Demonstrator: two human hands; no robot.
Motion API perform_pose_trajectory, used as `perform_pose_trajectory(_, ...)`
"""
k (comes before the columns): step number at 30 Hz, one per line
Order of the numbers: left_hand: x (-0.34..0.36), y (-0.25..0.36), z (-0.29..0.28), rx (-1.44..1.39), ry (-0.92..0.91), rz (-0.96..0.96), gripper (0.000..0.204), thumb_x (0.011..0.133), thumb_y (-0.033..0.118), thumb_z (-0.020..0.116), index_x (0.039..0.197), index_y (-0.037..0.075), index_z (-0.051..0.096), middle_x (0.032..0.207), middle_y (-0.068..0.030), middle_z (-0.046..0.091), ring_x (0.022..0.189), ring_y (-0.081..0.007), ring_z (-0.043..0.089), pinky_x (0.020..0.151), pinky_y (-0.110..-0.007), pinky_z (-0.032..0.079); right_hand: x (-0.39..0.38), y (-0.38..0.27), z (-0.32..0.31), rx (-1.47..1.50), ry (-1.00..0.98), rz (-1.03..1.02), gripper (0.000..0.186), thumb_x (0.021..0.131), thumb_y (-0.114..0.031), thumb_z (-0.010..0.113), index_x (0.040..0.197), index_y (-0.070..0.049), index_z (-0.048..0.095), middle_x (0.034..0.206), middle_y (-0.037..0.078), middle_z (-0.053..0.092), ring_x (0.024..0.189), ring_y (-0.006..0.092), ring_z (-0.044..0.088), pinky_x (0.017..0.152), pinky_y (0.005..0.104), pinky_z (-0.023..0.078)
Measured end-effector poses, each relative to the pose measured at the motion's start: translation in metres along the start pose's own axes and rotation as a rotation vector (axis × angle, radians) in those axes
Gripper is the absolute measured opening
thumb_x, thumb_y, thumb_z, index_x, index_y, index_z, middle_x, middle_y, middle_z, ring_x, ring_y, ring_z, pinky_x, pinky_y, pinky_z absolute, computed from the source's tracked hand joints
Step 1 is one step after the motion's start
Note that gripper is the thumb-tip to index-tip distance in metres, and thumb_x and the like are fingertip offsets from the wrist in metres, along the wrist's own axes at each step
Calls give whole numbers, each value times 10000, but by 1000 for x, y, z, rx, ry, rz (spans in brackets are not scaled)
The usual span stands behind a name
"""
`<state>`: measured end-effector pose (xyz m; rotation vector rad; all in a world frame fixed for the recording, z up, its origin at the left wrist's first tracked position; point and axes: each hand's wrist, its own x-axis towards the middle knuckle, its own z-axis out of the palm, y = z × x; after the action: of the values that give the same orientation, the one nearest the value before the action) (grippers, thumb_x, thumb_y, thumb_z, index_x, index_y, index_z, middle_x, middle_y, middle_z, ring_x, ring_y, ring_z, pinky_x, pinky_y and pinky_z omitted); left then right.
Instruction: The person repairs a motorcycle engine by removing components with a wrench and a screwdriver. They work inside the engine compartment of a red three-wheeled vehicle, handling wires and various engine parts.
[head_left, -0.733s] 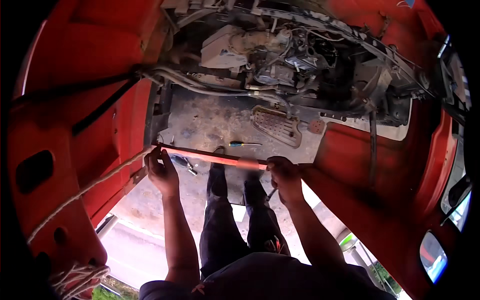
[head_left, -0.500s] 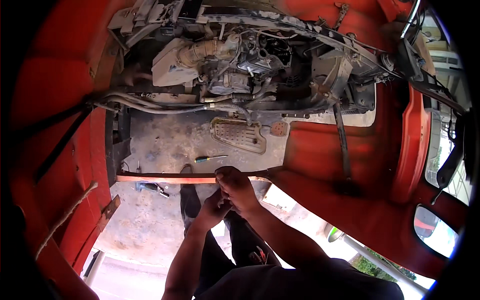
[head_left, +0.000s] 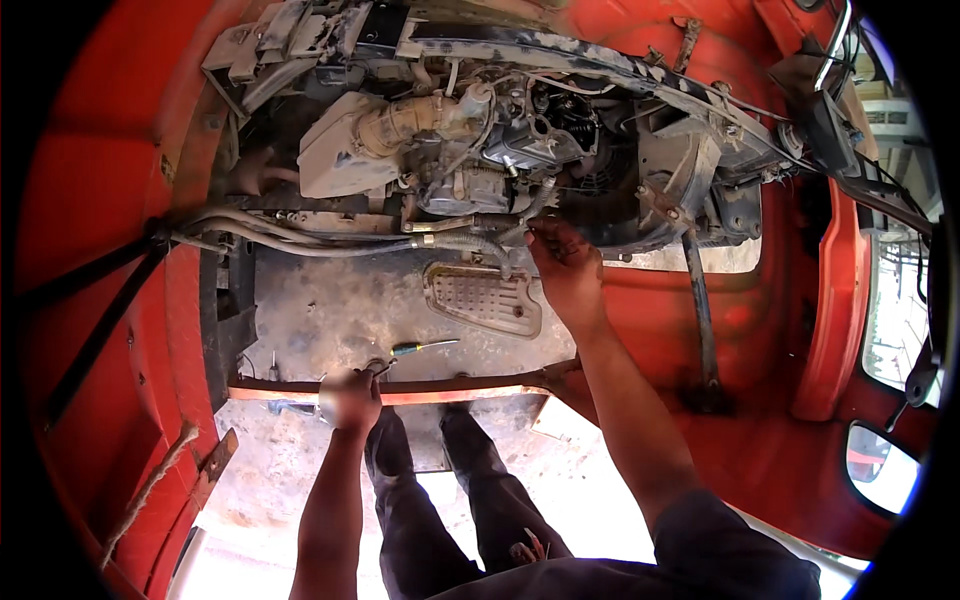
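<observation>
My right hand (head_left: 566, 262) reaches up to the lower edge of the dusty engine (head_left: 470, 185), beside the ribbed hose (head_left: 465, 242). Its fingers are curled together, and what they hold, if anything, is hidden. Lower left, my left hand (head_left: 352, 400) is closed above the orange crossbar (head_left: 460, 390). A small dark metallic piece pokes out by its thumb, too little showing to name. The hand is partly blurred. Just past it, a screwdriver (head_left: 422, 347) with a green-blue handle lies on the floor.
A perforated metal plate (head_left: 482, 296) hangs below the hoses. The boxy air-filter housing (head_left: 342, 145) sits left of the engine. Red body panels (head_left: 660, 330) rise on both sides, with a black strut (head_left: 700, 310) at right. A power tool (head_left: 290, 406) lies partly hidden under the crossbar.
My hands were together above the crossbar and have now parted. The right one has gone up to the engine's underside; the left has moved left along the bar.
</observation>
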<state>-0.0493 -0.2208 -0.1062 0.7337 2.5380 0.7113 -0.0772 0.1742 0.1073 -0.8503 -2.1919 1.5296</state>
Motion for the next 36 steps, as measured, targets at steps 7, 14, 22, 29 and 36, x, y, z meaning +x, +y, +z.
perform_pose_trajectory(7,16,-19,16,176,-2,-22,79,876,132,619,833,66,612,799,-155,643,764,-367,659,708,-496,542,100,-11,26,-577,76,-636,114,871,-66,726,982,-42,737,950,152,711,841,359,689,727,410,556)
perform_pose_trajectory(14,20,-18,23,321,11,-65,142,877,215,628,815,88,606,788,-129,664,700,-346,680,658,-472,567,138,40,46,-672,-36,-613,135,877,-91,744,1010,-69,757,979,152,715,869,351,684,747,418,541)
perform_pose_trajectory(22,23,-6,8,398,-8,-114,187,851,297,639,879,113,654,860,-117,634,818,-332,612,728,-497,449,156,24,66,-608,175,-886,166,803,-58,806,961,-81,761,966,87,680,911,330,635,778,426,526)
perform_pose_trajectory(29,14,-16,23,364,-127,-195,279,893,323,611,1033,87,664,1108,-166,659,1052,-362,619,939,-504,473,167,30,68,-650,186,-1001,182,783,-57,800,954,-73,742,973,90,665,901,342,619,778,443,523)
perform_pose_trajectory(36,24,4,3,302,6,-147,189,860,277,637,886,89,640,916,-135,631,861,-344,612,746,-498,483,173,39,71,-695,217,-1082,200,787,-43,788,973,-73,722,1002,98,648,911,351,605,779,449,514)
